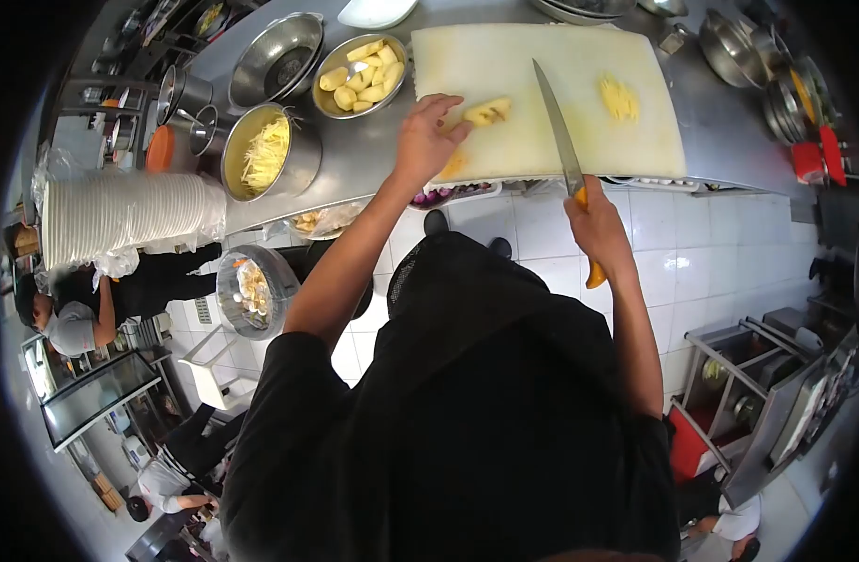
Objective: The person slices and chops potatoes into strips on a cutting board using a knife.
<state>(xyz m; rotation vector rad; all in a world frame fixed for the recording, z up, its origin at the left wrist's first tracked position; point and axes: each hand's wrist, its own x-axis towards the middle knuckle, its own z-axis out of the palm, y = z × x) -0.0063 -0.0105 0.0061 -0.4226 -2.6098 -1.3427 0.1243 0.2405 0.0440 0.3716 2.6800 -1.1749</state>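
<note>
My right hand [598, 225] is wrapped round the yellow handle of a long kitchen knife [559, 122], its blade lying across the white cutting board [579, 56] and pointing away from me. My left hand [429, 139] is open over the board's left edge, fingers apart. Right by its fingertips lie pale yellow pieces [487, 112] of a peeled root, with some darker patches. A small heap of thin yellow shreds [619, 97] sits on the board's right side. Orange-yellow bits [455, 166] lie near the front left edge, below my left hand.
Left of the board stand a bowl of peeled yellow chunks [362, 77], a pot of yellow shreds [265, 155], a colander [278, 56] and stacked white containers [130, 220]. Metal bowls [734, 49] are at right. A clear bin [254, 290] stands on the floor; other people work behind.
</note>
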